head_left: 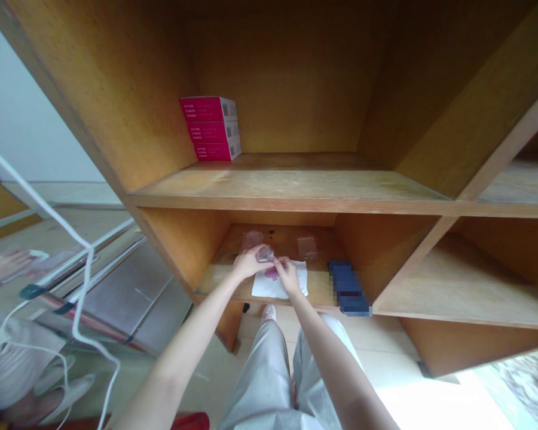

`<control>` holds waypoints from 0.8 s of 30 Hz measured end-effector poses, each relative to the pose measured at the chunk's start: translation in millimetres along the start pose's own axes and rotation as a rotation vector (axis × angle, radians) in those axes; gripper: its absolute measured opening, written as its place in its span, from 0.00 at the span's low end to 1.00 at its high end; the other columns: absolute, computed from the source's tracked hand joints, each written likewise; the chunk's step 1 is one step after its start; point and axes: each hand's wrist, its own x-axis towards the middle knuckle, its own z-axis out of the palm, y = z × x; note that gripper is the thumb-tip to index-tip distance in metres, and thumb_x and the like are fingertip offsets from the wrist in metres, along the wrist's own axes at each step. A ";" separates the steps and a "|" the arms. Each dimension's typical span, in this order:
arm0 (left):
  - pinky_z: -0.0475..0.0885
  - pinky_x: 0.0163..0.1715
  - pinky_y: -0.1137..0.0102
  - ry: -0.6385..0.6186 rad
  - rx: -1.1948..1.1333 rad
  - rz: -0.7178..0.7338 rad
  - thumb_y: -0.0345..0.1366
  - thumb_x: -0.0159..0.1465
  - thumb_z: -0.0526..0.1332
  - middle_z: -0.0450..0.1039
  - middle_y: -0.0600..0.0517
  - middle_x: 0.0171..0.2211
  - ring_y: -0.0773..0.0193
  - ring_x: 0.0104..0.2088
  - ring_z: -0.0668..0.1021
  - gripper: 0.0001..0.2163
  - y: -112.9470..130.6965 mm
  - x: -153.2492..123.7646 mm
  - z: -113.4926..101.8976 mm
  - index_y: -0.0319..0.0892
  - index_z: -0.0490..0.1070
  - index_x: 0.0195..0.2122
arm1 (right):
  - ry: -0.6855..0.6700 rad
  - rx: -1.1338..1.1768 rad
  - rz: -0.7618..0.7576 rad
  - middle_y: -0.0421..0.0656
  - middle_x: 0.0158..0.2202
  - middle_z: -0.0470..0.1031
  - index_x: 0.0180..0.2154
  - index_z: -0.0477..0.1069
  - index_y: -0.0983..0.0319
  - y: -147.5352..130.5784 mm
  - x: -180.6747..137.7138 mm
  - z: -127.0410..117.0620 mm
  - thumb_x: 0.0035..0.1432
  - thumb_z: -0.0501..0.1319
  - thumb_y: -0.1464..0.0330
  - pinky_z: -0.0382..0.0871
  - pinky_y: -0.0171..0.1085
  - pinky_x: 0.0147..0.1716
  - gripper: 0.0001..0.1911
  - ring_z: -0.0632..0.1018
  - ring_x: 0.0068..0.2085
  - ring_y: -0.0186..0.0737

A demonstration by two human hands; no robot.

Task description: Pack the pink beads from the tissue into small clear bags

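Both hands close together inside the lower cubby of a wooden shelf unit point(291, 185), near the middle of the view. Left hand point(250, 263) and right hand point(289, 276) meeting at a small clear plastic packet point(265, 254), with the fingertips of both pinched on it and something grey inside. Packet held just above a white paper sheet point(293, 280), not touching it as far as can be told. On that sheet, at 6 o'clock from the packet, a patch of magenta-red bits point(272, 273), too small to identify.

On the same shelf board, two more small clear plastic bags: one at 11 o'clock from the packet point(252, 240), the other at 2 o'clock point(307, 247), both just beyond the hands and untouched. At 3 o'clock, near the front edge of the cubby, a pixel-blurred blue object point(347, 286) of uncertain kind.

Higher up, at 12 o'clock and slightly left, a stack of three magenta cardboard boxes point(210, 128) on the upper shelf, against the compartment's left wall. Below the shelf unit, at 6 o'clock, grey trousers point(260, 382) and a pale pink shoe toe point(268, 312). Far off at 9 o'clock, a white cable point(88, 269) hanging in loops, and beyond it a blurred hand of another person point(2, 267), well apart from both hands at the shelf.
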 end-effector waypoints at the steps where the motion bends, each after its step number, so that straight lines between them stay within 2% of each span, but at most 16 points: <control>1: 0.66 0.36 0.71 0.005 -0.056 -0.013 0.50 0.49 0.60 0.70 0.50 0.42 0.61 0.40 0.72 0.29 -0.9 -2.0 4.6 0.47 0.60 0.51 | 0.016 -0.003 -0.001 0.42 0.28 0.71 0.30 0.66 0.62 0.4 -0.1 -0.2 0.53 0.52 0.60 0.63 0.35 0.33 0.12 0.72 0.32 0.38; 4: 0.66 0.31 0.72 -0.010 -0.231 -0.037 0.48 0.49 0.61 0.70 0.52 0.33 0.65 0.32 0.72 0.30 -5.8 -6.4 16.0 0.42 0.58 0.52 | 0.061 -0.014 0.000 0.41 0.27 0.70 0.28 0.66 0.62 1.7 0.0 -0.4 0.53 0.51 0.60 0.63 0.34 0.32 0.13 0.71 0.30 0.37; 6: 0.66 0.30 0.73 -0.006 -0.347 -0.048 0.45 0.50 0.61 0.69 0.52 0.32 0.67 0.30 0.71 0.29 -9.1 -8.8 21.9 0.40 0.58 0.52 | 0.065 -0.019 0.000 0.41 0.26 0.70 0.27 0.66 0.62 2.0 0.0 -0.3 0.53 0.51 0.60 0.62 0.34 0.31 0.13 0.70 0.29 0.37; 12: 0.68 0.30 0.74 0.009 -0.712 -0.075 0.41 0.51 0.62 0.69 0.49 0.37 0.69 0.31 0.73 0.32 -11.4 -17.1 36.0 0.40 0.52 0.55 | 0.052 -0.005 0.006 0.41 0.25 0.69 0.26 0.66 0.62 1.7 -1.0 -0.7 0.53 0.51 0.59 0.62 0.34 0.30 0.14 0.70 0.29 0.37; 14: 0.69 0.28 0.74 -0.013 -0.832 -0.103 0.42 0.53 0.60 0.70 0.48 0.38 0.68 0.31 0.74 0.33 -10.7 -18.6 38.9 0.41 0.47 0.57 | 0.069 -0.027 -0.003 0.41 0.25 0.69 0.27 0.65 0.62 1.2 -1.3 -1.3 0.54 0.50 0.60 0.62 0.34 0.30 0.13 0.69 0.29 0.37; 16: 0.68 0.22 0.75 -0.038 -0.899 -0.170 0.46 0.56 0.55 0.71 0.47 0.39 0.68 0.28 0.75 0.30 -11.1 -18.8 41.2 0.42 0.46 0.57 | 0.078 -0.044 -0.003 0.41 0.25 0.68 0.28 0.64 0.62 0.7 -1.5 -1.5 0.55 0.49 0.60 0.61 0.34 0.30 0.13 0.69 0.28 0.36; 19: 0.67 0.18 0.75 -0.078 -0.929 -0.260 0.50 0.58 0.49 0.72 0.46 0.38 0.67 0.25 0.76 0.23 -15.0 -18.3 45.2 0.40 0.56 0.50 | 0.079 -0.055 0.007 0.40 0.24 0.66 0.28 0.62 0.61 0.7 -1.7 -1.2 0.55 0.48 0.60 0.61 0.34 0.29 0.12 0.68 0.27 0.36; 21: 0.67 0.18 0.76 -0.080 -0.946 -0.284 0.51 0.57 0.50 0.74 0.46 0.34 0.67 0.24 0.76 0.21 -19.2 -18.8 48.6 0.38 0.62 0.42 | 0.085 -0.064 0.010 0.39 0.24 0.65 0.28 0.61 0.60 1.2 -1.6 -0.9 0.55 0.48 0.60 0.60 0.34 0.29 0.12 0.68 0.27 0.36; 24: 0.67 0.18 0.75 -0.032 -1.008 -0.285 0.51 0.54 0.55 0.74 0.49 0.26 0.67 0.21 0.75 0.19 -25.3 -21.0 54.0 0.37 0.64 0.33 | 0.090 -0.089 0.000 0.39 0.24 0.65 0.28 0.61 0.60 1.5 -1.6 -0.5 0.56 0.47 0.61 0.60 0.34 0.29 0.12 0.67 0.27 0.36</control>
